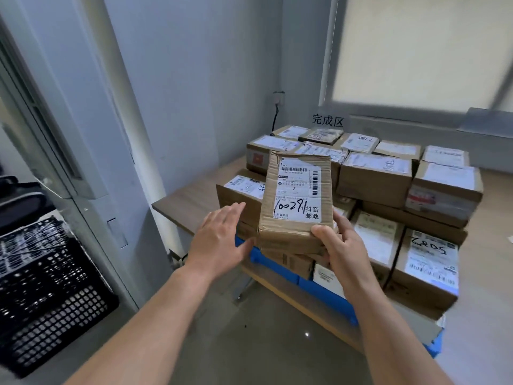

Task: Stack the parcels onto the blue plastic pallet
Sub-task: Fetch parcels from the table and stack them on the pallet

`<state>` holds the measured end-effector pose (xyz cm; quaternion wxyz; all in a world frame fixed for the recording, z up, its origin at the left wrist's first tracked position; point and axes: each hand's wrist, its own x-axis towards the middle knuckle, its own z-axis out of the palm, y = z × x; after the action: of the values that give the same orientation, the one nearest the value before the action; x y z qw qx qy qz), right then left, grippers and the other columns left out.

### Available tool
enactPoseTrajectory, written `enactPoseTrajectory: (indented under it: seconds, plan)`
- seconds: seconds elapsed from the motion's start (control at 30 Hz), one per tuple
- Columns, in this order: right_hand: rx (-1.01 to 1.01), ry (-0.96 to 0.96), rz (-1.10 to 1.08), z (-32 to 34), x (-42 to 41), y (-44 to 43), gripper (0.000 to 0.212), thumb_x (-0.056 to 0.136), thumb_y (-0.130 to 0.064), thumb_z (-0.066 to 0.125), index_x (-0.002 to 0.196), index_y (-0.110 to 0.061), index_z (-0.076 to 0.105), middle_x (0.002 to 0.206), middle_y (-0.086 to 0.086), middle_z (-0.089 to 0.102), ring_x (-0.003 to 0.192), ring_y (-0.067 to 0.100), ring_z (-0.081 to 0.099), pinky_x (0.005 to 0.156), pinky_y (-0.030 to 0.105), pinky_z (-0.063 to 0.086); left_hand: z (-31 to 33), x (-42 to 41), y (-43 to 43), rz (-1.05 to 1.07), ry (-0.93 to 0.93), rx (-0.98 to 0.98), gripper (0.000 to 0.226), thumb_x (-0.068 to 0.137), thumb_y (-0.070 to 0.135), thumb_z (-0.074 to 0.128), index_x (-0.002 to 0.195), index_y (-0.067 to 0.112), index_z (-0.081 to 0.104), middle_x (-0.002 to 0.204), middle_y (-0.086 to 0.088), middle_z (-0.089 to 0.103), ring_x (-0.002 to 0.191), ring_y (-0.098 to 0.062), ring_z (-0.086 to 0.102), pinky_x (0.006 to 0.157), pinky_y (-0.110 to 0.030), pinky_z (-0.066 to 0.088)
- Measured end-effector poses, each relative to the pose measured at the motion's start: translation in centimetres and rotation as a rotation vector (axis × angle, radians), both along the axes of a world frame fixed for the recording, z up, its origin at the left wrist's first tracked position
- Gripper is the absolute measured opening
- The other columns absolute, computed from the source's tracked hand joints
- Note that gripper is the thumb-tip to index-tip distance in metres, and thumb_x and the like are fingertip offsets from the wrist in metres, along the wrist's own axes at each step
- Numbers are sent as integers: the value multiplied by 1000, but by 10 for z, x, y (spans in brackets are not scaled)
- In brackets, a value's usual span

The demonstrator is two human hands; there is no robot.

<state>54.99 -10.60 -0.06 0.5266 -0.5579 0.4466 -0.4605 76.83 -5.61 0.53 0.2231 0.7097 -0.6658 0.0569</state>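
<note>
Pallet: many parcels stacked; one parcel above it, right hand grasping, left hand released, unplaced

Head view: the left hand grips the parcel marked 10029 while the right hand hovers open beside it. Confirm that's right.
The hands are swapped. In the head view the right hand grips the parcel marked 10029 at its lower corner, while the left hand hovers open beside it, above the stacked parcels.

there is one view, from a camera on the person's head. it looks forward and down, close over both arms, toward the stacked parcels at one o'clock.
</note>
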Motion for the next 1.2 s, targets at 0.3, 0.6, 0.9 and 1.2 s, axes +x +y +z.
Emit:
enactPoseTrajectory:
  seconds: [0.3,0.6,0.9,1.2]
  plan:
    - [-12,1,-74,2,24,-53,60,87,-33,64,142,-38,41,95,-18,66,91,5,62,78,30,49,-9,24,-68,-42,10,48,79,88,48,59,151,25,16,155,3,27,143,-15,21,117,-31,14]
    - [2,26,-100,9,62,-72,55,83,-41,65,136,-36,49,99,-10,69,91,8,64,75,29,50,-14,67,-108,-88,82,42,80,83,35,67,150,23,23,152,1,32,140,-17,27,115,-30,18]
    - [36,30,-222,22,126,-77,54,83,-43,64,134,-32,52,111,-10,66,101,10,60,78,29,47,-13,129,-145,-253,105,91,81,84,36,63,151,24,18,153,4,31,139,-14,28,118,-29,16]
    - [126,87,-318,26,205,-98,47,86,-42,59,131,-30,53,116,-7,63,104,17,60,80,38,53,-14,196,-180,-513,197,227,102,69,57,71,150,37,13,150,14,32,137,-9,30,111,-22,26]
